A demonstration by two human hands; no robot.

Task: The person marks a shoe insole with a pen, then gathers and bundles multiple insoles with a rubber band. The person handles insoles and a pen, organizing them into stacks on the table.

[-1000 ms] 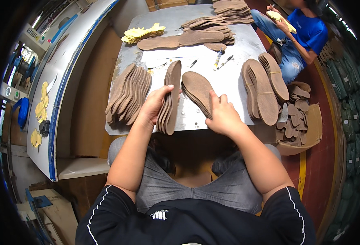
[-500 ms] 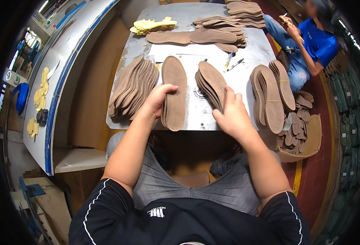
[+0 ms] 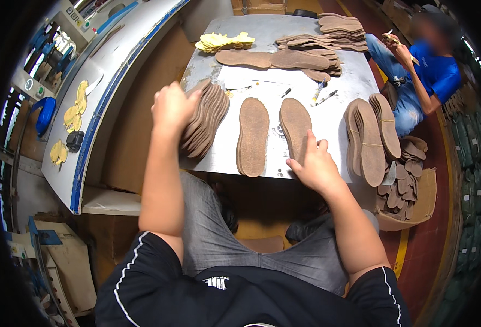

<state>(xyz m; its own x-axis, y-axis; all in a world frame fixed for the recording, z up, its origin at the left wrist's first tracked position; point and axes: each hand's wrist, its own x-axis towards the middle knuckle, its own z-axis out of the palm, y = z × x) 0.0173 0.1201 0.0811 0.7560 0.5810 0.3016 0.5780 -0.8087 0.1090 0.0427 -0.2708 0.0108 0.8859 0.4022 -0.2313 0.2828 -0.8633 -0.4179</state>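
Left hand [image 3: 174, 106]: grip half-curled at the slanted insole stack [image 3: 210, 117], tabletop [image 3: 332, 120] left edge; hold cannot be told. Right hand [image 3: 318, 166]: grip parted at the right pile [image 3: 295, 122]. Middle pile [image 3: 253, 136] meets the near edge; a bare strip separates both piles.

Left hand [image 3: 173, 109] at slanted insole stack [image 3: 210, 117] — right hand [image 3: 319, 168] at flat insole [image 3: 295, 121].
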